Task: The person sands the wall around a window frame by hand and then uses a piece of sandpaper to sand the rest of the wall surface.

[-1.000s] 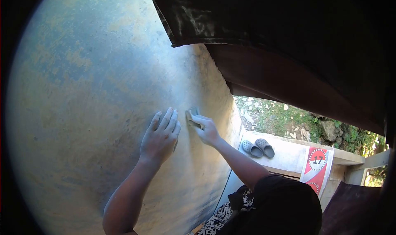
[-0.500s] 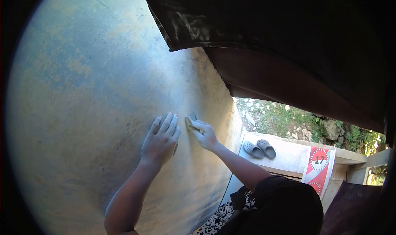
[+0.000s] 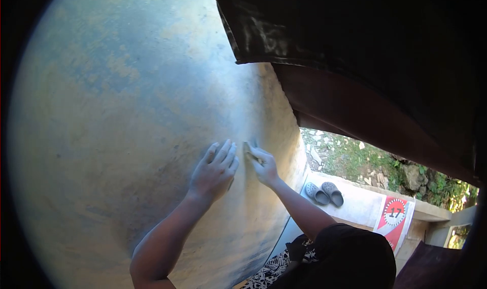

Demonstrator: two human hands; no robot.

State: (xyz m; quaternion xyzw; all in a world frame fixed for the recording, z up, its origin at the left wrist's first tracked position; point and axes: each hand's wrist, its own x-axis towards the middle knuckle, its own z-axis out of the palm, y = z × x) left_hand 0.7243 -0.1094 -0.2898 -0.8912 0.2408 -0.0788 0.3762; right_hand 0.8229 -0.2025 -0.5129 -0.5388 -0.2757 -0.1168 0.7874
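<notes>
Fingers slightly apart, the left hand lies on the wall — right hand near it, fingers clamped on a pad.

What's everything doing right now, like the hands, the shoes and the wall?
Left hand: fingers outstretched on the wall
Right hand: gripping a small piece
Wall: patchy, discoloured
Grey clogs: side by side, unworn
Dark cloth: hanging
Red-and-white sign: showing 17
</notes>
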